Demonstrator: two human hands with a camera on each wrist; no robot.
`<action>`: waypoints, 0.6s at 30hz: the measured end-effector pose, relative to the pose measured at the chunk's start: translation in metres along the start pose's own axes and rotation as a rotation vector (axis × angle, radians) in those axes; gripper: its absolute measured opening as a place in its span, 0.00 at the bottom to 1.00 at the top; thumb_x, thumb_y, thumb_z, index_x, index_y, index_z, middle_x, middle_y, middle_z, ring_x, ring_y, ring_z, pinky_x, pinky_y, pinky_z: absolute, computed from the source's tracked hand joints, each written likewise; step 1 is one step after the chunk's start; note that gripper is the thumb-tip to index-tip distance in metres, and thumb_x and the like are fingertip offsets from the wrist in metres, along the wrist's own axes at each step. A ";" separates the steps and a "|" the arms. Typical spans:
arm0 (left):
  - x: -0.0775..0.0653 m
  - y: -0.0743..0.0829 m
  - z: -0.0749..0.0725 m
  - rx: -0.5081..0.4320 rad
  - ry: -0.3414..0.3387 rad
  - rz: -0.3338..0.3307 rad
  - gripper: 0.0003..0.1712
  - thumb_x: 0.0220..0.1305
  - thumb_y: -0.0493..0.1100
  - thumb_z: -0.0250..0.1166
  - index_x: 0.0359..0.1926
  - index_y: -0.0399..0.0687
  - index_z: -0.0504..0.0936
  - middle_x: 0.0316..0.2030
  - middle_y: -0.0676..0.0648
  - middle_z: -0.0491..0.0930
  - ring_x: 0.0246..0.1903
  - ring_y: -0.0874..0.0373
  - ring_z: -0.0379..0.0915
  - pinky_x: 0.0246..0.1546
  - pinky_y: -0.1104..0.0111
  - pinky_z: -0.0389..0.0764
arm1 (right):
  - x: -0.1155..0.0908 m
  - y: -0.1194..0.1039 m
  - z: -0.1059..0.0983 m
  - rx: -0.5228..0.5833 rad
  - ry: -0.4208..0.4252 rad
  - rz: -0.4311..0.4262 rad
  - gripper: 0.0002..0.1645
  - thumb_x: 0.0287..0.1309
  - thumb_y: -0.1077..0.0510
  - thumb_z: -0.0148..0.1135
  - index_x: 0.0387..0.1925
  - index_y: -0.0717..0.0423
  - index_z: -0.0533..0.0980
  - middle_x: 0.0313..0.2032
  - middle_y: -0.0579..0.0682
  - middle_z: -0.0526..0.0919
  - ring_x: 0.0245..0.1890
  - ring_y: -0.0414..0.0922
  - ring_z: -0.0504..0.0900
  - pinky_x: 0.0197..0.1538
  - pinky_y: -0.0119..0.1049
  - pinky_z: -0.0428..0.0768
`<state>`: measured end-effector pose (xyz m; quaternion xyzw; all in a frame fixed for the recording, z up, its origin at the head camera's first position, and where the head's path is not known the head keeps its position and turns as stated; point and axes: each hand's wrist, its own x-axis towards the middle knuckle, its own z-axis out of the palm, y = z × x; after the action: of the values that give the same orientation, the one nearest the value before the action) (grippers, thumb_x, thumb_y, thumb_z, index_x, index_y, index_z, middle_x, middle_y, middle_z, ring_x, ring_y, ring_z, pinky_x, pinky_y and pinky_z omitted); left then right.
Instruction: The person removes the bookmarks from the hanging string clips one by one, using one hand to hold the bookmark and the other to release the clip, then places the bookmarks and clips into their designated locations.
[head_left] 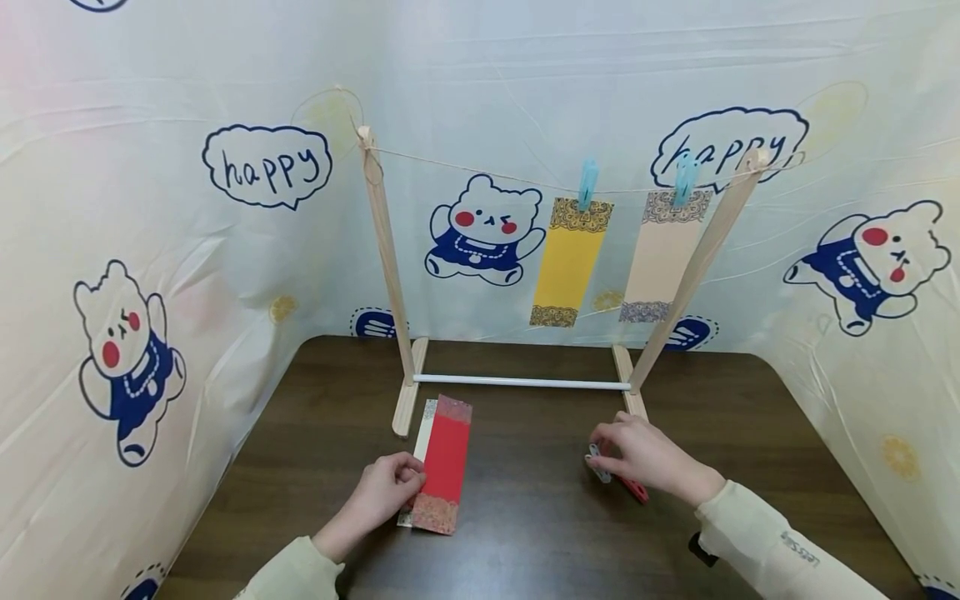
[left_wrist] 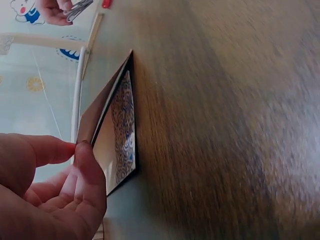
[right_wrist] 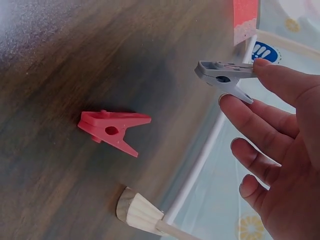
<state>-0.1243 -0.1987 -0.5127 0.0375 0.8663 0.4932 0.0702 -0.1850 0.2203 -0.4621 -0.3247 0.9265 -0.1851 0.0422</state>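
Observation:
In the head view, my left hand (head_left: 378, 496) pinches the left edge of a red card (head_left: 447, 454) with patterned ends. A cream card (head_left: 424, 429) lies partly beneath it, mostly hidden. The left wrist view shows the pinched card edge lifted off the table, with the cream card's patterned end (left_wrist: 124, 135) below. My right hand (head_left: 648, 458) holds a grey clothespin (right_wrist: 207, 74) by its handles between thumb and finger, just above the table. On the tabletop beside that hand rests a red clothespin (right_wrist: 102, 122).
Behind the hands stands a wooden frame (head_left: 386, 258) with a white crossbar (head_left: 525, 382) and a string (head_left: 465, 171) across its top. Blue clothespins (head_left: 588, 185) hold a yellow card (head_left: 570, 262) and a pale pink card (head_left: 660, 258) on the string's right half. A printed curtain surrounds the table.

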 end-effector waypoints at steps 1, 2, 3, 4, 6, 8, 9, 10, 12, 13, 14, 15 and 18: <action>0.000 0.000 0.000 0.020 0.004 -0.001 0.06 0.64 0.31 0.68 0.41 0.32 0.83 0.24 0.49 0.83 0.19 0.58 0.77 0.24 0.68 0.81 | 0.000 0.000 0.000 0.003 -0.003 0.001 0.13 0.63 0.47 0.74 0.42 0.50 0.85 0.32 0.41 0.84 0.34 0.36 0.73 0.34 0.32 0.77; 0.000 0.000 0.000 0.040 0.008 -0.004 0.06 0.64 0.31 0.68 0.41 0.33 0.83 0.24 0.50 0.83 0.19 0.58 0.77 0.24 0.68 0.80 | 0.000 -0.001 0.001 0.006 -0.004 0.000 0.13 0.63 0.47 0.74 0.42 0.50 0.85 0.32 0.41 0.84 0.34 0.36 0.73 0.34 0.32 0.76; 0.000 0.000 0.000 0.057 0.012 -0.006 0.06 0.63 0.31 0.68 0.41 0.33 0.83 0.24 0.50 0.82 0.19 0.59 0.76 0.24 0.69 0.79 | 0.000 -0.001 0.001 0.008 -0.006 -0.001 0.13 0.63 0.47 0.74 0.42 0.50 0.85 0.33 0.41 0.84 0.34 0.35 0.72 0.34 0.31 0.76; 0.000 0.000 0.000 0.072 0.019 -0.006 0.06 0.63 0.30 0.68 0.41 0.33 0.83 0.24 0.51 0.82 0.19 0.59 0.76 0.25 0.69 0.79 | 0.000 -0.001 0.001 0.009 -0.006 -0.004 0.13 0.63 0.47 0.73 0.42 0.50 0.85 0.33 0.41 0.83 0.33 0.35 0.72 0.33 0.31 0.76; 0.000 0.000 0.000 0.096 0.030 -0.008 0.07 0.62 0.30 0.68 0.41 0.33 0.83 0.23 0.51 0.81 0.19 0.59 0.75 0.25 0.69 0.78 | 0.000 -0.002 0.002 0.007 -0.003 -0.009 0.12 0.63 0.47 0.73 0.42 0.50 0.85 0.33 0.41 0.82 0.33 0.34 0.71 0.32 0.31 0.75; 0.000 0.000 0.000 0.114 0.033 -0.011 0.07 0.62 0.30 0.69 0.41 0.34 0.83 0.23 0.51 0.80 0.19 0.59 0.74 0.24 0.69 0.78 | 0.000 -0.002 0.003 0.005 0.002 -0.012 0.12 0.63 0.48 0.73 0.41 0.50 0.85 0.32 0.40 0.82 0.33 0.34 0.71 0.33 0.31 0.75; 0.000 0.000 0.001 0.119 0.034 -0.012 0.07 0.62 0.30 0.70 0.42 0.34 0.83 0.23 0.51 0.80 0.19 0.59 0.74 0.24 0.69 0.77 | 0.000 -0.002 0.003 0.003 0.004 -0.013 0.12 0.63 0.48 0.74 0.41 0.50 0.85 0.32 0.40 0.83 0.33 0.34 0.71 0.33 0.31 0.76; 0.000 0.000 0.001 0.123 0.036 -0.011 0.07 0.62 0.30 0.70 0.42 0.34 0.83 0.23 0.51 0.80 0.19 0.59 0.73 0.24 0.69 0.77 | 0.000 -0.002 0.004 0.001 0.008 -0.016 0.12 0.63 0.48 0.74 0.41 0.50 0.85 0.32 0.39 0.83 0.33 0.34 0.72 0.33 0.31 0.76; 0.000 0.000 0.001 0.125 0.036 -0.011 0.08 0.62 0.29 0.70 0.42 0.34 0.83 0.22 0.51 0.79 0.19 0.59 0.73 0.23 0.68 0.77 | 0.000 -0.002 0.005 -0.007 0.015 -0.021 0.11 0.63 0.48 0.74 0.41 0.50 0.85 0.32 0.39 0.84 0.34 0.34 0.72 0.34 0.31 0.77; 0.000 0.000 0.002 0.125 0.038 -0.009 0.08 0.62 0.29 0.70 0.42 0.34 0.83 0.22 0.51 0.79 0.19 0.59 0.73 0.23 0.69 0.77 | 0.000 -0.002 0.006 -0.007 0.016 -0.023 0.11 0.63 0.48 0.74 0.41 0.50 0.85 0.32 0.38 0.84 0.34 0.34 0.73 0.34 0.31 0.77; -0.001 0.000 0.002 0.129 0.041 -0.008 0.08 0.61 0.29 0.70 0.42 0.34 0.83 0.22 0.51 0.79 0.18 0.59 0.73 0.23 0.69 0.76 | 0.000 -0.002 0.006 -0.007 0.016 -0.022 0.12 0.63 0.48 0.74 0.41 0.50 0.85 0.32 0.38 0.84 0.34 0.34 0.73 0.35 0.31 0.77; 0.000 0.000 0.002 0.131 0.045 -0.006 0.08 0.61 0.29 0.70 0.42 0.34 0.83 0.22 0.51 0.79 0.18 0.59 0.73 0.22 0.69 0.76 | 0.000 -0.002 0.006 -0.006 0.015 -0.023 0.12 0.63 0.48 0.74 0.41 0.50 0.85 0.32 0.38 0.84 0.34 0.35 0.73 0.35 0.32 0.77; 0.000 -0.001 0.002 0.144 0.055 -0.007 0.09 0.61 0.29 0.70 0.42 0.34 0.83 0.21 0.51 0.80 0.17 0.60 0.74 0.22 0.68 0.77 | 0.000 -0.002 0.007 0.002 0.002 -0.011 0.12 0.63 0.48 0.73 0.41 0.49 0.85 0.32 0.38 0.84 0.34 0.36 0.74 0.35 0.32 0.77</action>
<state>-0.1237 -0.1975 -0.5148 0.0257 0.9013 0.4300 0.0451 -0.1825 0.2169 -0.4679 -0.3298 0.9245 -0.1867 0.0406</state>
